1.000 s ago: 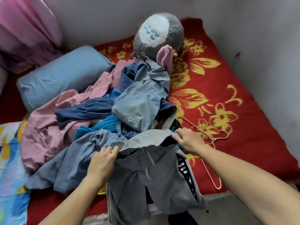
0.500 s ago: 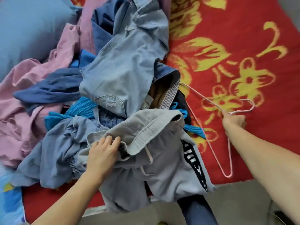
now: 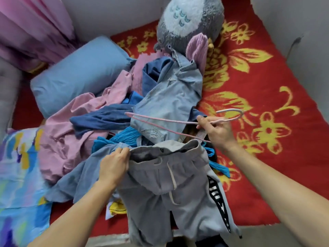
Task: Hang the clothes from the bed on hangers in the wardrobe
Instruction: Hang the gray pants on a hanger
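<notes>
Over the bed (image 3: 267, 166), right grip (image 3: 216, 132) round pink hanger (image 3: 160, 120), left grip (image 3: 114, 166) pinching trousers (image 3: 178, 202)

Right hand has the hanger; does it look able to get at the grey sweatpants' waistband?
Probably yes. The right hand holds the pink hanger close beside the grey sweatpants, whose waistband the left hand holds up on top of the pile; nothing covers it.

Grey plush toy (image 3: 190, 20), against far wall (image 3: 115, 13). Blue pillow (image 3: 80, 72), to its left. Pink curtain (image 3: 32, 29), far left. Multicoloured sheet (image 3: 19, 175), lower left. Red floral blanket (image 3: 267, 86), underneath.
</notes>
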